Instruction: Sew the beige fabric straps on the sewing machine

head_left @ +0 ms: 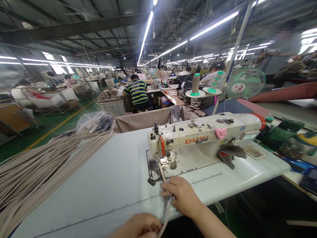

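Observation:
A narrow beige fabric strip [162,173] runs from under the presser foot of a white sewing machine [182,140] toward me, over the table's front edge. My right hand [184,195] is closed around it just in front of the machine bed. A small shiny metallic piece shows at those fingertips; its kind I cannot make out. Lower down, my left hand [142,225] pinches the same strip near the bottom of the view, slightly blurred. Part of the strip is hidden by the fingers.
A large bundle of long beige strips [47,165] lies along the table's left side. The pale sewing table [99,178] carries a printed ruler line. Thread cones [195,85] and a green fan [245,83] stand behind the machine. A person in a striped shirt [135,92] sits ahead.

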Available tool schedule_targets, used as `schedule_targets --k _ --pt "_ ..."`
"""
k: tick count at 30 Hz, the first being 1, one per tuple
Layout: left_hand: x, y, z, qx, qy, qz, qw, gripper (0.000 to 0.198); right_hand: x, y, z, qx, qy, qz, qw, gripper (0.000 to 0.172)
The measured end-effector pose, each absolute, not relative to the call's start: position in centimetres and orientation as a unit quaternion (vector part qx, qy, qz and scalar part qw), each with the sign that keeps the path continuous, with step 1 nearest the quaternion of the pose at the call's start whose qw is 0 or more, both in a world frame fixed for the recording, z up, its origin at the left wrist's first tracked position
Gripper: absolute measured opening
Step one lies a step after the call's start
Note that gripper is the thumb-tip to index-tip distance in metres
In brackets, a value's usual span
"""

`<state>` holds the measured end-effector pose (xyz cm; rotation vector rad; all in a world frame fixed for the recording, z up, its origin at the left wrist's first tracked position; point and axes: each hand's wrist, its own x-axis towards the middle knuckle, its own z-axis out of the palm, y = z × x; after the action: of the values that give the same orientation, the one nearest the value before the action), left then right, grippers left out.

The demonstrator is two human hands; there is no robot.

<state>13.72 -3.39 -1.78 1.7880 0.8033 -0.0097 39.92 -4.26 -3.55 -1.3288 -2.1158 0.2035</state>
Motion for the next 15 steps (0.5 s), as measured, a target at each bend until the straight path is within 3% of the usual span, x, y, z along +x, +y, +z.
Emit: schedule_targets --k 2,5,9,15 --pt "15.5 -2.2 -2.0 0.773 0.341 0.099 0.526 0.023 40.0 -4.3 -3.5 -0.506 -0.796 0.090 0.321 0.019" --pt "17.8 -0.6 -3.1 0.814 0.357 0.250 0.383 0.032 40.2 -4.3 -3.4 -0.505 -0.786 0.109 0.341 0.030" --pt "20.3 1.4 -5.1 0.879 0.336 0.247 0.230 0.057 40.1 -4.3 -3.0 -0.498 -0.775 0.131 0.367 0.040" --pt "22.4 2.8 -8.8 0.904 0.356 0.236 -0.001 0.047 40.3 -5.2 -2.5 -0.498 -0.744 0.217 0.389 0.018"
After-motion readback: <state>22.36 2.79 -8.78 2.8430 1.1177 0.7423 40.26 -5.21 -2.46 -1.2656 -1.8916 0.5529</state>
